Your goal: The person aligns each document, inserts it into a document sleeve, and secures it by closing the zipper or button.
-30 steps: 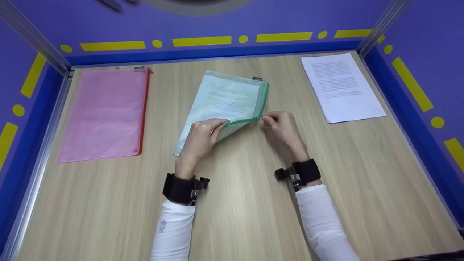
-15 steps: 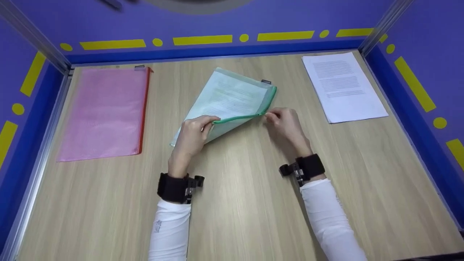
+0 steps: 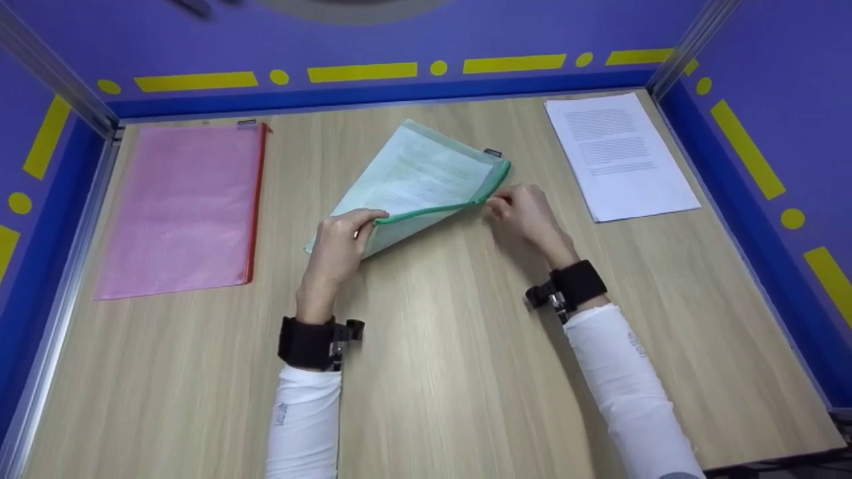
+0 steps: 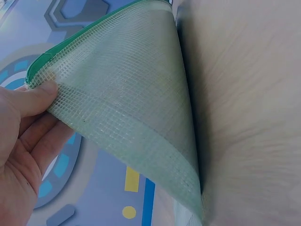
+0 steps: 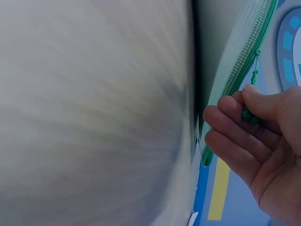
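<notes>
A pale green mesh zipper pouch (image 3: 426,166) with printed paper inside lies slanted mid-table, its near side lifted and curved up. My left hand (image 3: 336,246) pinches the pouch's near corner, at the end of the green zipper (image 3: 426,211). In the left wrist view, the thumb (image 4: 44,96) presses on the mesh with fingers behind it. My right hand (image 3: 529,216) pinches a knotted green cord, the zipper pull (image 5: 254,77), between thumb and forefinger. The cord hangs from the slider on the green edge; its knotted end shows below the thumb.
A pink mesh zipper pouch (image 3: 186,206) with a red zipper edge lies flat at the left. To the right is a stack of printed paper (image 3: 622,159). Blue-purple panels (image 3: 373,40) wall the table's back and sides.
My left hand has moved left and slightly away with the corner, and the pouch has turned clockwise. My right hand has shifted slightly up, still on the pull. More zipper shows between the hands.
</notes>
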Motion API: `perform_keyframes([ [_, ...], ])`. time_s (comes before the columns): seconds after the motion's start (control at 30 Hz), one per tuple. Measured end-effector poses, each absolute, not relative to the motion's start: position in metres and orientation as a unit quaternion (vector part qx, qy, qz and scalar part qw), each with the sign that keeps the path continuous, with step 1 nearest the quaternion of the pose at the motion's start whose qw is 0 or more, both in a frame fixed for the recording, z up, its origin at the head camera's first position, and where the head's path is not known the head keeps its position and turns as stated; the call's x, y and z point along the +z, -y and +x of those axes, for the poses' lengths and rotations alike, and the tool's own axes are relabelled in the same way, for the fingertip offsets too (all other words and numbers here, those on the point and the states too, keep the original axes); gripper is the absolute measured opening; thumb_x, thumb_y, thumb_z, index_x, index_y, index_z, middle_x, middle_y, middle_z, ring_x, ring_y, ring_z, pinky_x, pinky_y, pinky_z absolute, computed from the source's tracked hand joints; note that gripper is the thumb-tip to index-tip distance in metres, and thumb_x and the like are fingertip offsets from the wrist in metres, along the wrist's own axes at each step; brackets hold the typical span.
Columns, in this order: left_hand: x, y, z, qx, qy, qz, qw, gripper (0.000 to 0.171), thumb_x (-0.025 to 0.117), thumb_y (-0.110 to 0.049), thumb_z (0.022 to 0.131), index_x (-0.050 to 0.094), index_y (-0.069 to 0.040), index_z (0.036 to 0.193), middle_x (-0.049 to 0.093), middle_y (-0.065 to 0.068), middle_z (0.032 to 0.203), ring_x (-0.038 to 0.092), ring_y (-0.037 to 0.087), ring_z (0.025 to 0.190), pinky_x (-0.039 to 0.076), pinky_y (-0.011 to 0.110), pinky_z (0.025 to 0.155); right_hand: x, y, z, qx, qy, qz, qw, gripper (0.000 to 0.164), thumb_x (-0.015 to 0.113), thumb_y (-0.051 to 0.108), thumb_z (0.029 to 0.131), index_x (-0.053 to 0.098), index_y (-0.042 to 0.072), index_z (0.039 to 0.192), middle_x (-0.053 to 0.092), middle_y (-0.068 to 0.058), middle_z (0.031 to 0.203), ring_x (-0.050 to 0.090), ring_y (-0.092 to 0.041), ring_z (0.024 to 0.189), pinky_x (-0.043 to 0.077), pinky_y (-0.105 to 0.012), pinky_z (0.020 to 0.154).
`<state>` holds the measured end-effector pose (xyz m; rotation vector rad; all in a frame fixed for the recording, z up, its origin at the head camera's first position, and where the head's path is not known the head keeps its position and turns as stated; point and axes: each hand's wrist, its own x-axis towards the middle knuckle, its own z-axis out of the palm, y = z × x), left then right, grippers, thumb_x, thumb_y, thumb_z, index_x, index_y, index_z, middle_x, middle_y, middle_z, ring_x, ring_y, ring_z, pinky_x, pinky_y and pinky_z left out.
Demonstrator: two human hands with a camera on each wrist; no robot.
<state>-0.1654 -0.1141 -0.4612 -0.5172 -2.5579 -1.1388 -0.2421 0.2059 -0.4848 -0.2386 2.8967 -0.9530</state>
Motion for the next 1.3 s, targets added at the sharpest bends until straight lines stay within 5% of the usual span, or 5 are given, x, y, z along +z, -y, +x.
perform_keyframes([
  [0.37,-0.460,0.130,-0.164,-0.400,0.889,-0.144,0.173,0.019,0.062,0.000,0.094,0.076,-0.003,0.106,0.077,0.013,0.105,0.073,0.023,0.092,0.058,0.040,0.081,-0.489,-0.227,-0.249,-0.271,-0.958,-0.099,0.000,0.023,0.062,0.017,0.097,0.075,0.002,0.087,0.063,-0.005,0.074,0.053,-0.018,0.066,0.038,-0.026,0.059],
  [0.77,-0.462,0.141,-0.165,-0.410,0.888,-0.118,0.169,0.019,0.059,0.001,0.095,0.076,-0.003,0.105,0.077,0.011,0.103,0.057,0.015,0.076,0.049,0.030,0.071,-0.491,-0.259,-0.254,-0.276,-0.959,-0.045,0.033,0.022,0.060,0.016,0.098,0.076,0.002,0.103,0.069,-0.011,0.087,0.058,-0.020,0.074,0.042,-0.025,0.060],
  [1.07,-0.461,0.151,-0.164,-0.425,0.888,-0.086,0.156,0.020,0.058,0.001,0.096,0.075,-0.003,0.107,0.075,0.014,0.108,0.068,0.020,0.093,0.056,0.038,0.080,-0.488,-0.280,-0.260,-0.278,-0.960,0.004,0.045,0.023,0.057,0.014,0.099,0.074,0.000,0.105,0.072,-0.015,0.092,0.060,-0.020,0.078,0.045,-0.024,0.062],
  [1.3,-0.463,0.148,-0.165,-0.422,0.887,-0.077,0.172,0.020,0.059,0.001,0.096,0.075,-0.004,0.107,0.076,0.013,0.104,0.058,0.016,0.075,0.048,0.027,0.068,-0.488,-0.279,-0.259,-0.284,-0.958,0.015,0.030,0.025,0.057,0.015,0.098,0.074,-0.001,0.107,0.073,-0.016,0.094,0.061,-0.021,0.081,0.044,-0.023,0.065],
])
